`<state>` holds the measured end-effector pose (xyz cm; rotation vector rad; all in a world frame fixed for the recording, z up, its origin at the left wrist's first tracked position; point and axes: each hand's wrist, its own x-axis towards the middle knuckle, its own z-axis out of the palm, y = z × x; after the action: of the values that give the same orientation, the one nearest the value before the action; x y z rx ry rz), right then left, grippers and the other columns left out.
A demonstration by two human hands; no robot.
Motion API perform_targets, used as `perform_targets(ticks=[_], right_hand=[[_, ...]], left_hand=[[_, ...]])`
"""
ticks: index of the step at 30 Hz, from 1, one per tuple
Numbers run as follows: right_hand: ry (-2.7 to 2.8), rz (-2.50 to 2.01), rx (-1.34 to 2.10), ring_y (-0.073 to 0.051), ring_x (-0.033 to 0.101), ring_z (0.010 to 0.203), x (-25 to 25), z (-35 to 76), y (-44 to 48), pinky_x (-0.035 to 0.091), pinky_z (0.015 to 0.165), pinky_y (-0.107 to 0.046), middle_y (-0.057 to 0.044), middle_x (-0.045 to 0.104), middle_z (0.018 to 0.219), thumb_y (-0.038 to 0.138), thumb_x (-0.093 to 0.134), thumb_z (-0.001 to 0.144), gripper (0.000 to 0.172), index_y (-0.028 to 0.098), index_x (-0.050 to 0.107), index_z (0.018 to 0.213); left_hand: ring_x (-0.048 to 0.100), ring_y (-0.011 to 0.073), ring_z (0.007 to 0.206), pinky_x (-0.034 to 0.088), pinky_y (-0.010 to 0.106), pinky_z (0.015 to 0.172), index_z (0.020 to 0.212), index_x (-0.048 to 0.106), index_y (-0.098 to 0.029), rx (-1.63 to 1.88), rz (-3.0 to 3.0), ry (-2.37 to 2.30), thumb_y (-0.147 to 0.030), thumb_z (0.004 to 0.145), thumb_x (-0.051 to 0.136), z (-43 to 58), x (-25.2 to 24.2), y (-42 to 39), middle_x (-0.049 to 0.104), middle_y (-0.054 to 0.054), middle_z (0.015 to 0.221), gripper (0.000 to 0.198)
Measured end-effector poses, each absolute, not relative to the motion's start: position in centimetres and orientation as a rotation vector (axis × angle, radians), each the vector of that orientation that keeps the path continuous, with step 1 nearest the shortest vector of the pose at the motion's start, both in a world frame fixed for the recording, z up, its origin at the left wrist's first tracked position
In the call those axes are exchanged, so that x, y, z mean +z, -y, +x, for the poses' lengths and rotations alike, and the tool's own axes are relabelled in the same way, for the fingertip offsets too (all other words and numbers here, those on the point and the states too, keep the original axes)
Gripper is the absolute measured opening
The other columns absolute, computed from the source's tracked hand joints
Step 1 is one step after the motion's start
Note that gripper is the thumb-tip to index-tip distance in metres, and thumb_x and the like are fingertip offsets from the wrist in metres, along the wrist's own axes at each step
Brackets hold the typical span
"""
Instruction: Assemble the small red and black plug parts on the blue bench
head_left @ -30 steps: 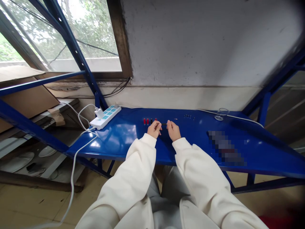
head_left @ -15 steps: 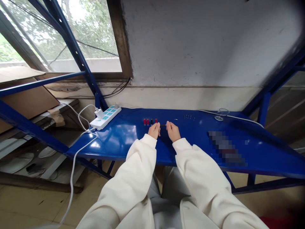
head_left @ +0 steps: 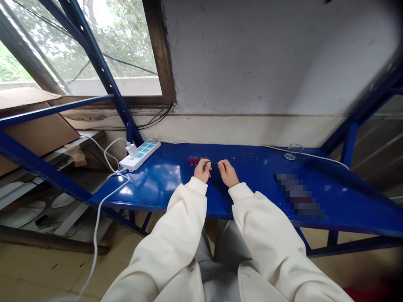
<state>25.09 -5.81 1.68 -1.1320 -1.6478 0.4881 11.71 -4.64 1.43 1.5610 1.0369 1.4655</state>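
Between my two hands stretches a short, thin, dark strip [head_left: 214,163] that looks like a piece of wire or a slim rod; its exact kind is too small to tell. My left hand [head_left: 202,170] is closed, pinching its left end. The other end sits in the closed fingertips of my right hand [head_left: 228,173]. Just beyond my left hand, small red cylinders [head_left: 191,161] stand in a row on the blue table [head_left: 163,195]. Part of that row is hidden behind my left fingers.
A white power strip [head_left: 140,155] with a plug and cable lies at the table's left. Several tiny metal pieces [head_left: 248,154] rest farther back, right of centre. A clear glass [head_left: 293,152] stands at the back right, and a pixelated dark object [head_left: 299,197] lies nearer.
My left hand has shifted slightly up and left, now covering more of the cylinder row. My right hand has moved slightly left, its fingers still on the dark strip.
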Motion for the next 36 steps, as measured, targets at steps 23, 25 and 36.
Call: perform_targets(ticks=[23, 25, 36], right_hand=[[1.677, -1.155, 0.473, -0.012, 0.045, 0.053, 2.4, 24.9, 6.4, 0.037, 0.055, -0.024, 0.000, 0.052, 0.061, 0.044, 0.033, 0.084, 0.030, 0.019, 0.049, 0.077], [1.682, -1.156, 0.488, -0.012, 0.045, 0.053, 2.2, 24.9, 6.2, 0.038, 0.056, -0.025, 0.000, 0.051, 0.061, 0.044, 0.033, 0.084, 0.029, 0.020, 0.048, 0.079], [1.481, -1.174, 0.570, -0.010, 0.046, 0.054, 1.7, 25.1, 5.8, 0.038, 0.054, -0.023, 0.001, 0.052, 0.064, 0.049, 0.032, 0.084, 0.033, 0.020, 0.046, 0.076]], left_hand=[[0.033, 0.0054, 0.022, 0.025, 0.019, 0.028, 0.050, 0.036, -0.018, 1.327, 1.159, -1.097, -0.053, 0.070, 0.054, 11.9, 3.0, 4.9, 0.030, -0.009, 0.031, 0.044], [0.033, 0.0055, 0.023, 0.025, 0.019, 0.028, 0.049, 0.035, -0.018, 1.344, 1.159, -1.123, -0.050, 0.072, 0.053, 11.9, 2.9, 4.8, 0.031, -0.008, 0.031, 0.043], [0.037, 0.0037, 0.030, 0.030, 0.018, 0.032, 0.082, 0.049, -0.018, 1.427, 1.506, -0.996, -0.048, 0.077, 0.048, 12.1, 2.1, 5.4, 0.045, -0.007, 0.049, 0.030]])
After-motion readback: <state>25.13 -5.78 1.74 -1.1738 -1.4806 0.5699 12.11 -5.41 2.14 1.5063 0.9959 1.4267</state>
